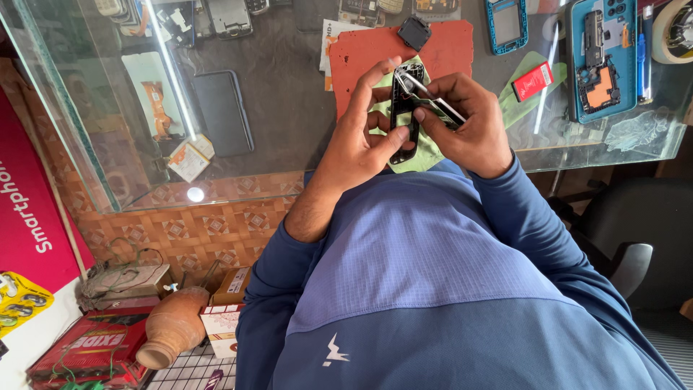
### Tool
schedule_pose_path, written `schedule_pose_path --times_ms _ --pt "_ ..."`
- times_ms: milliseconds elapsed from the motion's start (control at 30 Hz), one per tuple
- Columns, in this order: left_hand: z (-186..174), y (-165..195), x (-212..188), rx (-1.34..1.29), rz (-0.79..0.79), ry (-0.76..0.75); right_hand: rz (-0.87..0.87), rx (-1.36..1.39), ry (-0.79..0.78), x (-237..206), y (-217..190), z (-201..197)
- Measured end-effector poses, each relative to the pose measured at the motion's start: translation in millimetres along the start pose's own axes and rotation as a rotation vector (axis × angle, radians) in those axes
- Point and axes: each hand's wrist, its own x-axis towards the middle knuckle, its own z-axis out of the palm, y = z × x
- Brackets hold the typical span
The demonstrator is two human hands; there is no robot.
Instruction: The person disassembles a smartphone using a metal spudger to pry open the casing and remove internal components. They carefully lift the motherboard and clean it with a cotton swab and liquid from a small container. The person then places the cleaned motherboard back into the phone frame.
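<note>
My left hand (pixel 357 141) grips a black phone frame (pixel 406 108) upright over the near edge of the glass counter (pixel 289 108), thumb on its lower end, fingers curled shut round its far side. My right hand (pixel 469 126) is closed on metal tweezers (pixel 429 94); their tips lie against the frame's upper half. Whether the tips pinch any part, I cannot tell.

The frame shows as a bare shell with open windows, so I judge the strip-down well advanced: whatever filled it is out, and only small work at its top end appears to be left. No screen or board sits in it.

Beneath the hands lies a green pad (pixel 426 152), and beyond it a red mat (pixel 404 50) carrying a small black square part (pixel 414 32). Towards the counter's right edge rest a small red pack (pixel 533 81), a blue phone frame (pixel 507 25) and an opened teal handset (pixel 603 61) with its board exposed. Under the glass, left of centre, lies a dark phone (pixel 224 112). More handsets line the far edge.
</note>
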Motion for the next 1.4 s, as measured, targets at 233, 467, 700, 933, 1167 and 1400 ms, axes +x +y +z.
schedule_pose_path --times_ms 233,467,700,933,1167,1400 --pt "8 -3 1 0.162 -0.055 0.172 -0.027 -0.137 0.016 -2 -9 10" --pt "10 -14 2 0.248 0.099 0.24 -0.124 -0.157 0.051 -5 -16 14" --pt "2 -17 -2 0.398 0.115 0.329 -0.176 -0.054 0.101 -8 -11 10" --pt "-64 -15 -7 0.903 0.162 0.473 0.07 0.227 0.052 5 9 -19" --pt "-62 6 -12 1.544 0.197 0.667 0.073 0.327 -0.066 20 -1 -27" --pt "-17 14 3 0.869 0.561 0.058 0.157 0.168 -0.235 20 -21 -27"
